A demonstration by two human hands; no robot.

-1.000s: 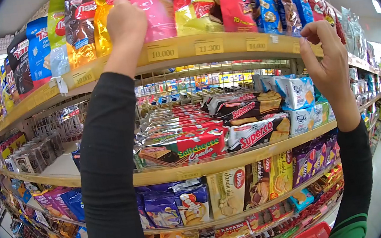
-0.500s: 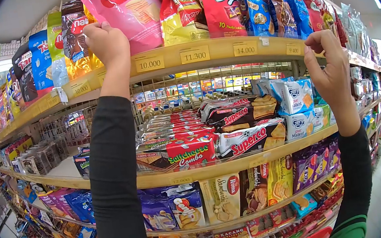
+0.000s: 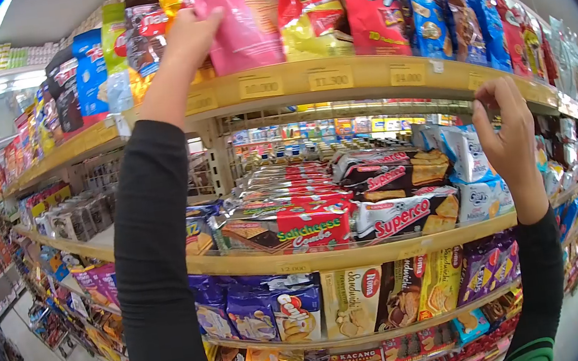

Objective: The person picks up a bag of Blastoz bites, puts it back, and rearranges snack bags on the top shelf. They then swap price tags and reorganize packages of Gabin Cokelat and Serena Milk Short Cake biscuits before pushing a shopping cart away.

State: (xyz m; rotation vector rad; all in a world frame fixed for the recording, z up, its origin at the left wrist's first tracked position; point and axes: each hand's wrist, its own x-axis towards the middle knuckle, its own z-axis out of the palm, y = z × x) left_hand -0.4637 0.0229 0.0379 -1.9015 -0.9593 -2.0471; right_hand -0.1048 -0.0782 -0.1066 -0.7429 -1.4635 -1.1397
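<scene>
My left hand [image 3: 189, 45] is raised to the top shelf at the left edge of a pink Nabati bag [image 3: 242, 31], its fingers closed on that edge. Next to the bag stand a red and yellow bag [image 3: 316, 18] and a red bag [image 3: 375, 15]. My right hand [image 3: 505, 118] is in the air before the top shelf's front edge, near a price tag, with fingers curled towards the thumb. Nothing shows between them. Behind it are white and blue Malkist packs [image 3: 472, 154].
The yellow top shelf edge [image 3: 320, 79] carries price tags. Below lie Superco packs [image 3: 409, 215] and a Saltcheese Combo pack [image 3: 295, 229]. Lower shelves hold Roma Sandwich packs [image 3: 353, 299] and purple packs. A shopping cart [image 3: 54, 328] stands at the lower left.
The view has shifted, so the shelves appear further right. My left hand has moved from the pink bag's lower left corner up along its left edge. My right hand remains curled near the shelf edge.
</scene>
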